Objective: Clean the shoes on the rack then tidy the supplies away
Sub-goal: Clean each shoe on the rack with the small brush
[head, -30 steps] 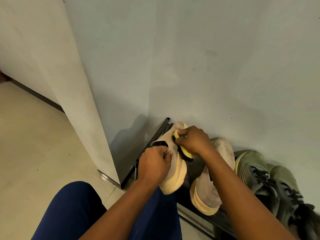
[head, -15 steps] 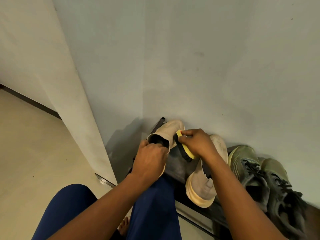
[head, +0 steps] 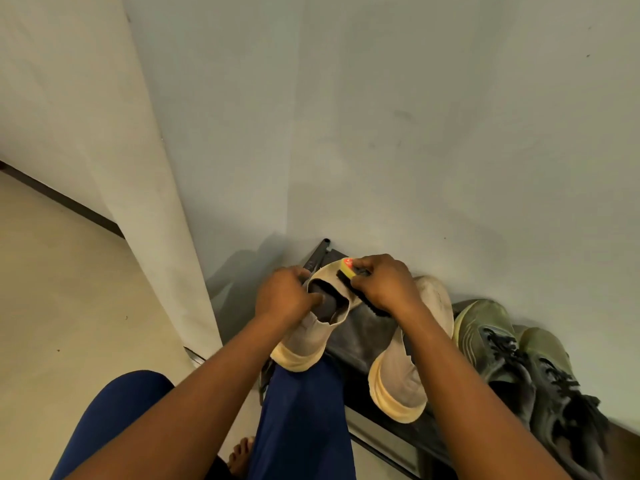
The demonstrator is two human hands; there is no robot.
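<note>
4 shoes: 2 beige, 2 green at 4 o'clock | left hand (head: pixel 284 299) grips beige shoe (head: pixel 311 336) | right hand (head: pixel 386 284) grips brush (head: pixel 349 271) | rack (head: pixel 360 334) hugs wall

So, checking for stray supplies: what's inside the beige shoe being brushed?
Only a dark lining shows inside the beige shoe, with the left hand's thumb hooked in; the toe end is hidden.

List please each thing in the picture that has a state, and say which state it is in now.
Left hand: grips the collar of the held beige shoe.
Right hand: grips the brush.
Held beige shoe: lifted, heel toward the person.
Brush: bristles against the held shoe.
Second beige shoe: resting on the rack.
Green shoes: on the rack, side by side, laced.
Rack: against the wall.
</note>
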